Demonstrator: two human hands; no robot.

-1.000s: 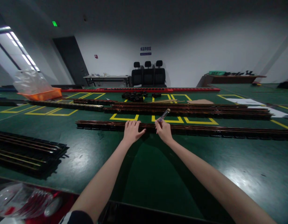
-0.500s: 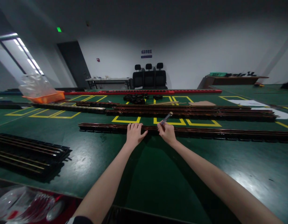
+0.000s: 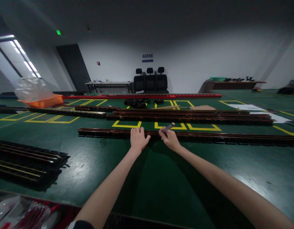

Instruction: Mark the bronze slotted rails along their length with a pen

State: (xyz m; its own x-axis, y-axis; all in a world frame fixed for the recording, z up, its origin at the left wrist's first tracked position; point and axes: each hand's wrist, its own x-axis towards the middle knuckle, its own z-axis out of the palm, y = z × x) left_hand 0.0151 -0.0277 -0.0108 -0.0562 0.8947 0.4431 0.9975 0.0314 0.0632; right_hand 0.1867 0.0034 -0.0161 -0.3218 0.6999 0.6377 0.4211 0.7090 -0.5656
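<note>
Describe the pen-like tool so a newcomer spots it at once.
On the green table, find the long dark strip under the left hand. Beside that hand, the right hand grips a slender pen-like tool slanting up to the right. Unlike the long strips beyond, it is short and hand-held.

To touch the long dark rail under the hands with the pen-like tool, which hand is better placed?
The right hand, I think: it grips the pen-like tool at the long dark rail. The left hand, holding no tool, rests on the rail, so it seems better suited to steadying.
</note>
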